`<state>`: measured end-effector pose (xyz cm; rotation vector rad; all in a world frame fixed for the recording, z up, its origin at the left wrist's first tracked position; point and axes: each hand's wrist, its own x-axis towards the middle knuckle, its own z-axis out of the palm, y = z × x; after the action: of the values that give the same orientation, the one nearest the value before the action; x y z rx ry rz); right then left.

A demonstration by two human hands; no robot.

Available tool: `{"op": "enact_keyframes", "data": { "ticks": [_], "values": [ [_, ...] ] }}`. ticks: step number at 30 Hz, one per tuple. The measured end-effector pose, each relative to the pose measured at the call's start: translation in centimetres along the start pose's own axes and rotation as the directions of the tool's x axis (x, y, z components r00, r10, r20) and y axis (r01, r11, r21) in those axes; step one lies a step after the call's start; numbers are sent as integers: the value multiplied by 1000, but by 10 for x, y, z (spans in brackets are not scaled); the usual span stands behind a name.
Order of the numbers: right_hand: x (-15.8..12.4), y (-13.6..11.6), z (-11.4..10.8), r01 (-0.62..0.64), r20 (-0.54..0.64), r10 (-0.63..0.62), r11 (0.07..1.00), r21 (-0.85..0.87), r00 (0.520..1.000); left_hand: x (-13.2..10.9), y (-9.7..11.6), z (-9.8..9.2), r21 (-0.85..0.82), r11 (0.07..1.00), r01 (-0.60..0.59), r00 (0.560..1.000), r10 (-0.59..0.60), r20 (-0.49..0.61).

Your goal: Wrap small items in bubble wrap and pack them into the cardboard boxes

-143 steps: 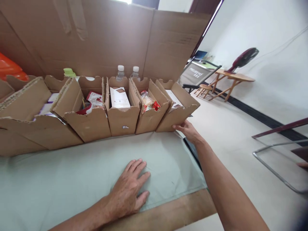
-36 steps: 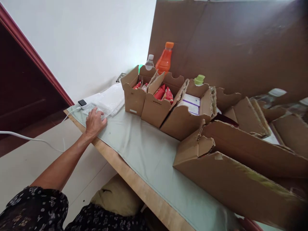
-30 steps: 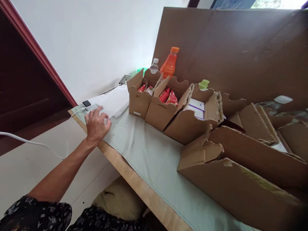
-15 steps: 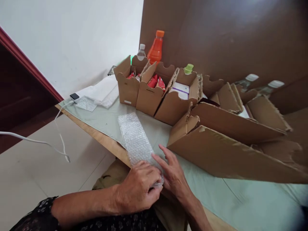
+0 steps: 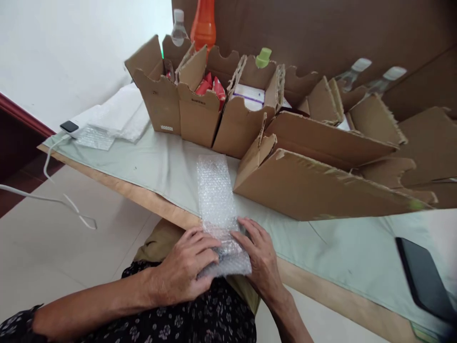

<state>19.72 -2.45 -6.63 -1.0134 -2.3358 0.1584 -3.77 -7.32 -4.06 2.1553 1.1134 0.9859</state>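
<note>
Left hand [image 5: 194, 259]: forearm slanting in from lower left, back of hand up, fingers bent and gripping the bubble wrap [image 5: 216, 190] by its left edge.
Bubble wrap: between both hands, far end flat on the table [image 5: 143, 197], near end folded.
Right hand [image 5: 262, 257]: wrist low, fingers parted, touching the right edge; grip unclear.

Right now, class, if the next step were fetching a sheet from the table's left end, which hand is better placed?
Probably the left hand: it is nearer the loose sheets, while the right hand sits across the bubble wrap. Both touch the wrap, so the left would have to leave it first.
</note>
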Motion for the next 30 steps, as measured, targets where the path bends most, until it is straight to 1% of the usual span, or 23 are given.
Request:
{"op": "enact_keyframes", "data": {
  "ticks": [1, 3, 5, 7, 9, 10, 11, 12, 14, 15, 16, 18, 19, 21, 23, 26, 28, 30],
  "values": [
    [0, -2, -3, -6, 19, 6, 1000, 18, 1000, 1, 0, -3, -19, 999, 27, 1000, -27, -5],
    [1, -7, -9, -29, 60, 24, 996, 90, 998, 6, 0, -11, -73, 986, 148, 989, -149, -2],
    [1, -12, -13, -100, 100, 82, 977, 187, 992, 16, -3, -20, -122, 950, 288, 957, -287, 26],
    [2, -15, -11, -219, 94, 201, 941, 258, 975, 26, -10, -24, -123, 920, 371, 928, -371, 24],
    [3, -17, -4, -343, 54, 342, 896, 283, 938, 35, -21, -23, -54, 917, 396, 917, -398, -35],
    [4, -18, -1, -377, 16, 387, 886, 269, 922, 39, -26, -21, 5, 919, 393, 917, -392, -72],
    [4, -19, 2, -388, -25, 404, 892, 234, 914, 42, -31, -18, 73, 921, 383, 921, -375, -102],
    [5, -20, 4, -377, -66, 394, 909, 179, 917, 44, -36, -16, 144, 919, 368, 928, -354, -118],
    [5, -23, 1, -320, -134, 324, 946, 46, 937, 46, -41, -11, 269, 902, 339, 941, -320, -112],
    [6, -24, -3, -284, -143, 281, 959, -4, 949, 46, -43, -9, 318, 891, 325, 946, -309, -101],
    [7, -25, -8, -244, -124, 238, 969, -34, 963, 47, -44, -8, 359, 879, 314, 949, -303, -88],
    [10, -25, -17, -155, -31, 154, 987, -46, 988, 48, -44, -7, 419, 858, 299, 951, -301, -62],
    [11, -23, -19, -109, 34, 110, 993, -39, 993, 48, -44, -7, 442, 848, 292, 952, -301, -51],
    [15, -19, -19, -40, 152, 43, 999, -20, 988, 49, -44, -10, 480, 834, 274, 955, -295, -34],
    [18, -14, -14, -18, 216, 18, 1000, -1, 976, 48, -41, -16, 502, 830, 244, 966, -256, -46],
    [23, -9, -9, -20, 207, 9, 999, 48, 978, 43, -31, -30, 449, 880, 157, 987, -122, -106],
    [27, -8, -8, -36, 181, 15, 993, 114, 983, 36, -23, -37, 345, 936, 73, 995, -47, -83],
    [33, -7, -9, -73, 162, 43, 979, 188, 986, 31, -18, -38, 262, 965, 26, 1000, -21, -21]
  ]
}}
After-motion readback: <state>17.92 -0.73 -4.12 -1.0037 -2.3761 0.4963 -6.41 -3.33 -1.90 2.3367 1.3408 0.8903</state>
